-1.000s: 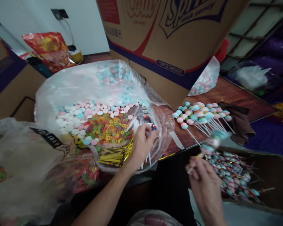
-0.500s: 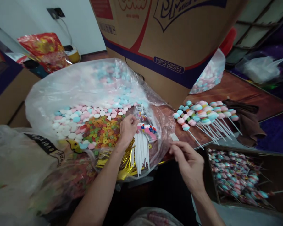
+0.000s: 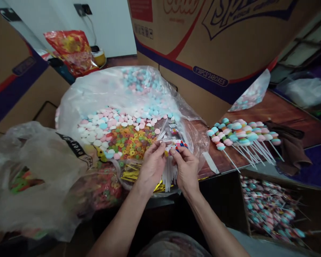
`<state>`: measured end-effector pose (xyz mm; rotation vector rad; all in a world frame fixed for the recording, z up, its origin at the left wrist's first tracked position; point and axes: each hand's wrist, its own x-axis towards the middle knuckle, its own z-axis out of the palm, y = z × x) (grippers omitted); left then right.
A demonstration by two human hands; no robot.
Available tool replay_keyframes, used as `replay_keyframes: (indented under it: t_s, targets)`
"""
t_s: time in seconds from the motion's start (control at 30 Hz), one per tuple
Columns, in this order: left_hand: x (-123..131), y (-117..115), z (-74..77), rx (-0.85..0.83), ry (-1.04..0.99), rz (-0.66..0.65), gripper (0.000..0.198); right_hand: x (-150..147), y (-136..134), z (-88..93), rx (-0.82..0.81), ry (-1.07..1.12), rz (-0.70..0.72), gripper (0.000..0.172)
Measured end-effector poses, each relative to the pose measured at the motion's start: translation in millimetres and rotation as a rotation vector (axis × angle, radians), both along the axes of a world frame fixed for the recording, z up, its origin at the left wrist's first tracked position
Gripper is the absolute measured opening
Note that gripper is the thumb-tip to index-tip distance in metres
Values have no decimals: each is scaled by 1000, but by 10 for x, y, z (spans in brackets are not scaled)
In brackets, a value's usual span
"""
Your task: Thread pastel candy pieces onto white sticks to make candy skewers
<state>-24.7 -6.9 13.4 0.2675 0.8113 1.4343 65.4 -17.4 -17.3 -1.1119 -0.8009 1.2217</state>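
The right hand (image 3: 187, 167), apart by the desk edge a half-second ago, has come in beside the left hand (image 3: 151, 166), so both now share the work at one spot. Thumbs and fingers are pinched narrow around something small and pale; from here I cannot tell quite what. The printed wrappers (image 3: 181, 144), red and blue, show just behind the fingertips, above the white sticks (image 3: 168, 177).

Left of the hands, gummy rings (image 3: 127, 141) and pastel candies (image 3: 92, 132) lie on a spread plastic bag (image 3: 88, 91), with gold ties (image 3: 130, 172) nearer the person. To the right, candy skewers (image 3: 240, 135) rest on the wooden desk (image 3: 279, 107) beside a brown cloth (image 3: 291, 144); below, a box (image 3: 319, 210) holds a heap of wrapped candy (image 3: 273, 208). The hands and wrists cover part of the sticks and ties, and a large carton (image 3: 182, 60) closes off the back.
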Motion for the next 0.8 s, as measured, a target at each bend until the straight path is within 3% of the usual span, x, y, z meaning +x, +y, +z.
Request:
replay_keyframes:
  t_s: [0.1,0.2,0.37,0.63,0.8]
  targets:
    - [-65,-29,-2,-36,-26,-52,19,112,-21,-12,41,-71,122,19]
    - [-86,-64,-30,-53,81,33,25,200,-42,-32,67,-119,184,20]
    - [47,-152,-104,-31,227,225,27,148,-79,-30,29,-107,132,31]
    - [-40,-186,-76,-76,187,312,28,242,-73,48,127,-311,129,39]
    - [-27,-157,-75,-11,249,415,26,226,-103,47,68,-233,98,33]
